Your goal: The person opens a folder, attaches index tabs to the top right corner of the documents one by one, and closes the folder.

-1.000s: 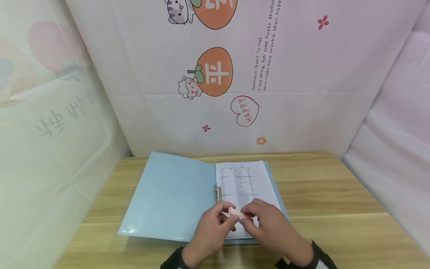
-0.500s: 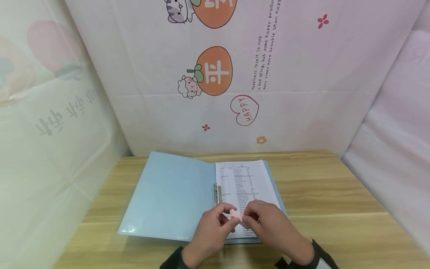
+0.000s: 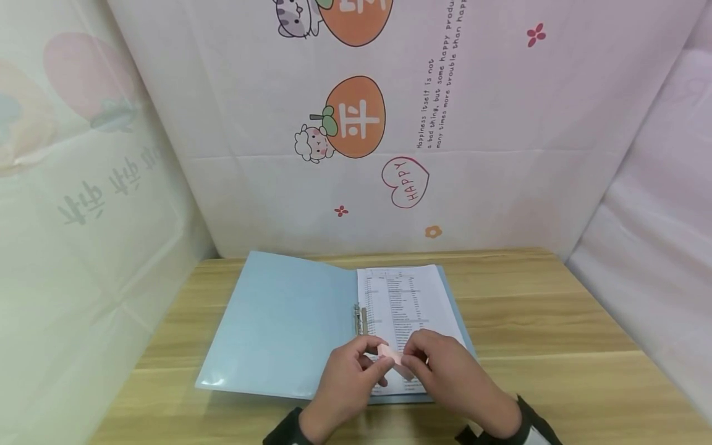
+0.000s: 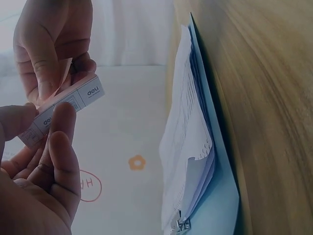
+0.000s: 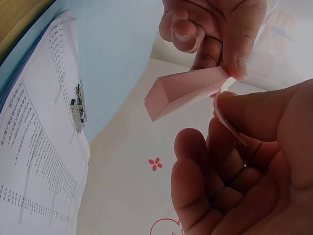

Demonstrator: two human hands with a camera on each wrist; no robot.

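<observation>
My left hand [image 3: 346,375] holds a small pink pad of sticky notes [image 5: 183,93] between thumb and fingers, above the open folder. The pad's pale underside, printed "deli", faces the left wrist view. On the right, my right hand [image 3: 447,369] pinches a thin pink sheet [image 5: 229,123] at one end of the pad. That sheet curves away from the stack; whether it is still attached is hidden by the fingers. Beneath both hands lie printed pages [image 3: 410,303] in the light blue folder [image 3: 283,321].
A metal clip [image 3: 360,319] sits at the folder's spine, beside the pages. The folder lies spread on a wooden table [image 3: 534,321]. White patterned cloth [image 3: 500,154] stands behind the table and along both sides.
A longer pink strip now shows between my hands, slanting down toward the right hand. My left hand has shifted very slightly left; the folder and pages have stayed put.
</observation>
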